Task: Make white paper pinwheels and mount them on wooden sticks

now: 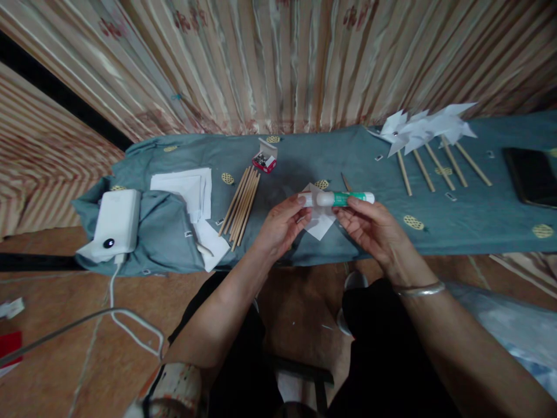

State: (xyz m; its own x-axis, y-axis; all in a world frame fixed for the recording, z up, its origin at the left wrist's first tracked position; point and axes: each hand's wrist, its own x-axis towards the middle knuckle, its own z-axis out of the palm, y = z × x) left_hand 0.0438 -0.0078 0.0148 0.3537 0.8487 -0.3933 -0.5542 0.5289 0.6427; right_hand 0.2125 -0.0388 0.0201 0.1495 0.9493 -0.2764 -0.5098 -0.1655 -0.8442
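A glue stick [343, 199] with a green label lies level in my right hand [363, 223], whose fingers are closed round it. Its pale end points left. Between the fingertips of my left hand [287, 220] is a whitish cap [307, 200], close to that end; whether the two touch I cannot tell. Under both hands, a square of white paper [321, 225] rests on the cloth. Just behind the glue stick lies a thin pointed stick, possibly a pencil [345, 181], partly hidden.
Wooden sticks [243, 203] and a small red box of metal pins [265, 158] lie left of centre on the green cloth [300, 157]. Farther left are white paper sheets [183, 186] and a cabled power bank [117, 217]. Paper pinwheels [429, 128] and a phone [528, 176] lie right.
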